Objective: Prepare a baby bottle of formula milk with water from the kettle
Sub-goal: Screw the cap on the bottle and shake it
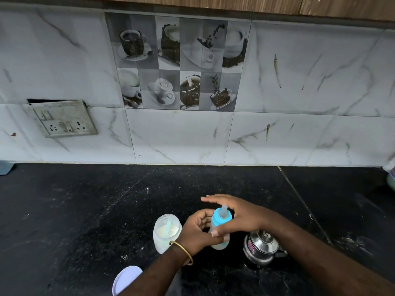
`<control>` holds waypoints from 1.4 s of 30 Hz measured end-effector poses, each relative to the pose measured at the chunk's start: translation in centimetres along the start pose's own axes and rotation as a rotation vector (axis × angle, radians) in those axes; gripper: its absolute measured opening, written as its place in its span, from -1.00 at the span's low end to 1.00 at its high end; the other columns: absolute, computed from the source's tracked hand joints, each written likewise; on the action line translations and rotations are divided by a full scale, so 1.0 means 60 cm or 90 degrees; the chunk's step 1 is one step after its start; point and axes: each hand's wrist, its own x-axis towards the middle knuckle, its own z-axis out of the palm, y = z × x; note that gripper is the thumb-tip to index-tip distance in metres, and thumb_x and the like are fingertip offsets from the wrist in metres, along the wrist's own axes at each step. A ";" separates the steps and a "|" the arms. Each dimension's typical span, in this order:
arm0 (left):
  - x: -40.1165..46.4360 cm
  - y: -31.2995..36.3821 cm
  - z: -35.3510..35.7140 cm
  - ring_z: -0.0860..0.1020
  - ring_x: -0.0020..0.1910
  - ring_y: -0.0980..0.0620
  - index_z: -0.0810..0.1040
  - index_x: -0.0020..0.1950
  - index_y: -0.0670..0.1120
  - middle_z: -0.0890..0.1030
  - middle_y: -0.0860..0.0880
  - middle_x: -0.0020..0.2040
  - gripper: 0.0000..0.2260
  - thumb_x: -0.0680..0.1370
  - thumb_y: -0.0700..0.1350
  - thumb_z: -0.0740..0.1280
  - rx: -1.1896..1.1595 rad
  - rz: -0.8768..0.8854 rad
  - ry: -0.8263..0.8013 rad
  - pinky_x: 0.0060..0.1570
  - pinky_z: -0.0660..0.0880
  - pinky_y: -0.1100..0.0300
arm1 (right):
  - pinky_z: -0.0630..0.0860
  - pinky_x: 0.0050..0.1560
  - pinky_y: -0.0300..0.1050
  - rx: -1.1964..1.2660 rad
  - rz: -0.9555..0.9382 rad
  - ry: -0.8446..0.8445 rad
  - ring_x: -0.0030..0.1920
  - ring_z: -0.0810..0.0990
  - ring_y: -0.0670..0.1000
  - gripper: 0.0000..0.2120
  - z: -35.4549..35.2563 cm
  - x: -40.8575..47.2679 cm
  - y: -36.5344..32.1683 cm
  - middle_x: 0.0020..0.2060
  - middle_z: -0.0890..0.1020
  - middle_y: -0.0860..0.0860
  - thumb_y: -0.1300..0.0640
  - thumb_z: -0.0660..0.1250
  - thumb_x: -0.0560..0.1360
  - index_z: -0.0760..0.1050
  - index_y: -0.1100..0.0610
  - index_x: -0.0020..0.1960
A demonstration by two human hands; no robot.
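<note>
Left hand (pixel 195 230) is curled around the baby bottle (pixel 220 228), gripping its body. The bottle stands near-upright on the black counter (pixel 85 210) between formula jar (pixel 165 231) and steel kettle (pixel 261 246); blue collar and teat point up. Right hand (pixel 239 214) lies over the collar, fingers extended, thumb against the bottle.

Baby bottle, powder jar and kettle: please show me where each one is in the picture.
baby bottle (pixel 221 217), head view, on its blue collar.
powder jar (pixel 165 230), head view, on the white powder inside.
kettle (pixel 261 245), head view, on its steel lid.
</note>
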 end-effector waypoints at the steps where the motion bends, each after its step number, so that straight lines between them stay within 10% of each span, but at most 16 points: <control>1: 0.002 0.003 0.002 0.66 0.10 -0.07 0.58 0.18 -0.14 0.71 -0.13 0.09 -0.43 0.21 -0.22 0.64 -0.013 -0.006 -0.012 0.22 0.55 -0.02 | 0.31 0.44 -0.16 0.075 -0.001 0.015 0.42 0.33 -0.26 -0.23 0.009 0.002 0.007 0.45 0.33 -0.28 -0.09 0.57 0.36 0.28 -0.35 0.46; 9: 0.001 0.029 0.015 0.66 -0.06 0.00 0.63 0.13 -0.20 0.72 -0.09 -0.08 -0.56 0.28 -0.34 0.61 -0.013 -0.015 -0.071 -0.02 0.57 0.13 | 0.56 0.18 -0.17 0.319 -0.052 0.166 0.25 0.59 -0.14 -0.87 0.042 0.021 0.009 0.29 0.60 -0.11 0.19 0.48 0.41 0.67 0.22 -0.07; 16: -0.004 0.020 0.049 0.70 -0.17 0.03 0.69 -0.07 -0.12 0.74 -0.12 -0.17 -0.68 0.21 -0.26 0.59 -0.009 0.009 0.137 -0.21 0.58 0.19 | 0.59 -0.15 -0.21 0.426 0.079 0.452 -0.10 0.72 -0.02 -0.86 0.096 0.039 -0.012 -0.16 0.75 -0.03 0.12 0.53 0.37 0.67 0.09 -0.09; 22: 0.001 0.055 0.018 0.65 -0.12 0.04 0.69 -0.06 -0.12 0.70 -0.06 -0.15 -0.70 0.29 -0.39 0.57 0.018 -0.036 -0.061 -0.05 0.59 0.17 | 0.59 0.20 -0.05 0.493 -0.007 0.130 0.20 0.65 -0.03 -0.48 0.049 0.012 0.008 0.21 0.66 0.02 0.13 0.56 0.37 0.53 0.02 0.31; 29: 0.005 0.052 0.053 0.69 -0.14 0.04 0.72 -0.16 -0.08 0.73 -0.05 -0.17 -0.77 0.24 -0.25 0.61 0.043 -0.033 -0.001 -0.09 0.59 0.17 | 0.65 0.04 0.01 0.408 0.034 0.270 0.03 0.72 0.02 -0.98 0.050 0.011 0.020 -0.03 0.75 0.00 0.25 0.45 0.45 0.63 0.20 -0.12; 35: 0.001 0.034 0.100 0.67 -0.21 0.04 0.69 -0.13 -0.20 0.73 -0.07 -0.23 -0.77 0.27 -0.41 0.51 0.054 -0.008 0.115 -0.23 0.58 0.21 | 0.64 -0.07 0.10 0.346 0.061 0.351 -0.23 0.69 -0.05 -0.87 0.062 -0.003 0.037 -0.29 0.71 0.01 0.04 0.52 0.36 0.61 0.06 -0.21; 42: 0.006 0.034 0.122 0.70 -0.10 0.03 0.72 -0.04 -0.07 0.75 -0.07 -0.11 -0.73 0.28 -0.15 0.60 0.088 -0.004 0.174 -0.08 0.62 0.14 | 0.53 0.16 -0.18 0.241 -0.038 0.300 0.09 0.60 -0.18 -0.14 0.046 -0.040 0.079 0.14 0.56 -0.20 -0.25 0.49 0.36 0.05 -0.39 0.48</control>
